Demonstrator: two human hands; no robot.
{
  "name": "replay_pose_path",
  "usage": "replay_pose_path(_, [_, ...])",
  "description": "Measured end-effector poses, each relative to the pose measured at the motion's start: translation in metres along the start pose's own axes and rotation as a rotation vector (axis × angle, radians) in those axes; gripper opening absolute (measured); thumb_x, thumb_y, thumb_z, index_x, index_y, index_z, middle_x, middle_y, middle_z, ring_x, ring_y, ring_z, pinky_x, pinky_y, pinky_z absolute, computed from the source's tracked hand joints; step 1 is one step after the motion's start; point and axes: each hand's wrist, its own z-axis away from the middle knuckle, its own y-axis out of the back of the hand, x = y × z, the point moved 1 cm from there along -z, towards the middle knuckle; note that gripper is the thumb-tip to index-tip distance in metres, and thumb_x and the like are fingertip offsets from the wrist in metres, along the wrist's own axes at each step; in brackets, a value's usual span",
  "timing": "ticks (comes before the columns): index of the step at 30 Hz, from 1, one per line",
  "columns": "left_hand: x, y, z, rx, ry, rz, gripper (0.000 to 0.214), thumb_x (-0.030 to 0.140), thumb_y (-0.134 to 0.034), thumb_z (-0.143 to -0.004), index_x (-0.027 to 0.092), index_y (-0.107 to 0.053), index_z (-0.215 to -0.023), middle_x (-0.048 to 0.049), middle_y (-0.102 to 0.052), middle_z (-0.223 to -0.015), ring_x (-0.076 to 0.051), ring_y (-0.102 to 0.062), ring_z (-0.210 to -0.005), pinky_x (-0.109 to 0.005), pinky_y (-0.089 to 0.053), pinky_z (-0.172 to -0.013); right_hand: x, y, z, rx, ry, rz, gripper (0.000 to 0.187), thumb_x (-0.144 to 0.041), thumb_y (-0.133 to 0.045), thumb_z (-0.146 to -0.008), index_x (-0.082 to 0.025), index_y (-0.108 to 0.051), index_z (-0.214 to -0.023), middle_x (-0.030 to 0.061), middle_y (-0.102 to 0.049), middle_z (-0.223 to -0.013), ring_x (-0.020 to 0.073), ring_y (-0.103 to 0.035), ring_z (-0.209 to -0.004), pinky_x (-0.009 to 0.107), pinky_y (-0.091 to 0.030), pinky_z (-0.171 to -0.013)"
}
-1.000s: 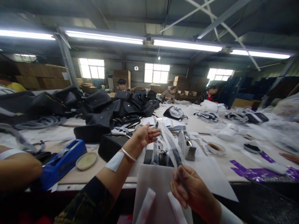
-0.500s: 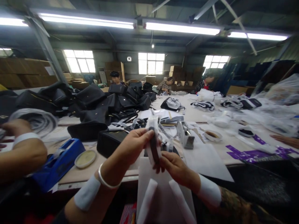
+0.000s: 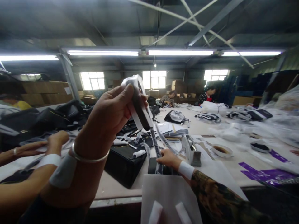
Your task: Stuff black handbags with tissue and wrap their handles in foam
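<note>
My left hand (image 3: 116,105), with a bracelet on the wrist, is raised at the centre. Its thumb and fingers pinch a dark strap (image 3: 141,113) bent into a loop and partly covered by white wrap (image 3: 131,81). A glossy, film-covered strip (image 3: 155,141) runs down from near the loop. Lower down, my right hand (image 3: 170,158) has its fingers closed on this strip, just above a dark bag part (image 3: 152,165). In front of me stands a white sheet (image 3: 170,189) with two white foam pieces. A black bag (image 3: 126,161) sits to its left.
At the left, a co-worker's hands (image 3: 57,140) work among wrapped pieces beside piled black bags (image 3: 46,121). Right of my right hand are a metal tape dispenser (image 3: 191,151), a round dish (image 3: 221,151) and purple-printed plastic (image 3: 266,171). Other people sit across the table (image 3: 187,115).
My left hand has lifted the looped strap up and left. My right hand has come away from the loop and now grips the strip lower down. The view has tilted upward.
</note>
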Motion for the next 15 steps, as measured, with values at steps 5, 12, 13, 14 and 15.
replay_pose_path(5, [-0.038, 0.009, 0.014, 0.071, 0.156, 0.070, 0.022, 0.036, -0.072, -0.089, 0.014, -0.067, -0.085, -0.0030, -0.072, -0.072, -0.016, -0.072, -0.068, -0.030, -0.062, -0.072, -0.005, 0.003, 0.014, 0.097, 0.078, 0.027, 0.011, -0.023, -0.073, -0.077, -0.015, -0.068, -0.072, 0.0079, -0.068, -0.077, 0.0219, -0.062, -0.081, 0.033, -0.048, -0.077])
replay_pose_path(12, [-0.141, 0.011, 0.082, 0.147, 0.495, 0.015, 0.033, 0.043, -0.080, -0.078, 0.012, -0.071, -0.081, -0.0060, -0.073, -0.073, -0.017, -0.069, -0.067, -0.031, -0.058, -0.070, -0.023, 0.030, 0.076, 0.149, -0.053, -0.604, 0.046, -0.057, -0.057, -0.090, -0.016, -0.063, -0.071, 0.0007, -0.055, -0.058, 0.0128, -0.048, -0.053, 0.025, -0.037, -0.050])
replay_pose_path(13, [-0.151, 0.009, 0.091, 0.138, 0.496, -0.010, 0.033, 0.044, -0.078, -0.080, 0.012, -0.072, -0.079, -0.0061, -0.074, -0.074, -0.017, -0.068, -0.068, -0.030, -0.057, -0.070, -0.028, 0.029, 0.088, 0.020, -0.124, -0.801, 0.051, -0.064, -0.057, -0.088, -0.017, -0.061, -0.069, -0.0034, -0.046, -0.050, 0.0097, -0.037, -0.044, 0.023, -0.029, -0.043])
replay_pose_path(14, [-0.159, 0.006, 0.099, 0.123, 0.491, -0.034, 0.032, 0.043, -0.076, -0.081, 0.012, -0.073, -0.079, -0.0059, -0.074, -0.075, -0.017, -0.067, -0.069, -0.029, -0.055, -0.071, -0.034, 0.027, 0.100, -0.115, -0.199, -0.969, 0.055, -0.068, -0.056, -0.087, -0.016, -0.061, -0.070, -0.0060, -0.041, -0.046, 0.0076, -0.029, -0.040, 0.022, -0.022, -0.040])
replay_pose_path(15, [-0.165, 0.003, 0.106, 0.102, 0.483, -0.058, 0.030, 0.043, -0.074, -0.083, 0.012, -0.074, -0.079, -0.0055, -0.074, -0.076, -0.016, -0.066, -0.070, -0.028, -0.054, -0.072, -0.040, 0.024, 0.109, -0.234, -0.276, -1.107, 0.057, -0.070, -0.055, -0.087, -0.015, -0.062, -0.073, -0.0074, -0.039, -0.045, 0.0063, -0.024, -0.038, 0.021, -0.018, -0.039])
